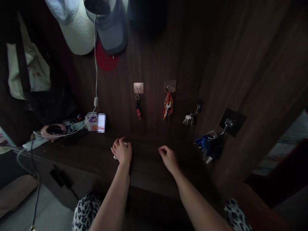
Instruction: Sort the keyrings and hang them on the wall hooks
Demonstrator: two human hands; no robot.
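Note:
My left hand (122, 151) is closed over a small whitish thing on the dark wooden counter (144, 160). Only bits of that thing show at the edges of the palm, so its kind is unclear. To the right, my right hand (169, 158) hovers over or rests on the same counter, thumb and fingers curled together. Whatever may be between those fingers is hidden. On the panel above hang a red-and-dark key bunch (138, 107), a key with colourful cords (167, 106), silver keys (188, 119) and a blue key bunch (209, 145).
Small boxes (92, 121) and a bright-screened device (101, 123) stand at the back left. A white cable (96, 70) runs down to a white power strip (35, 144) near a pink round object (53, 131). Caps (112, 35) and bags (38, 70) hang upper left.

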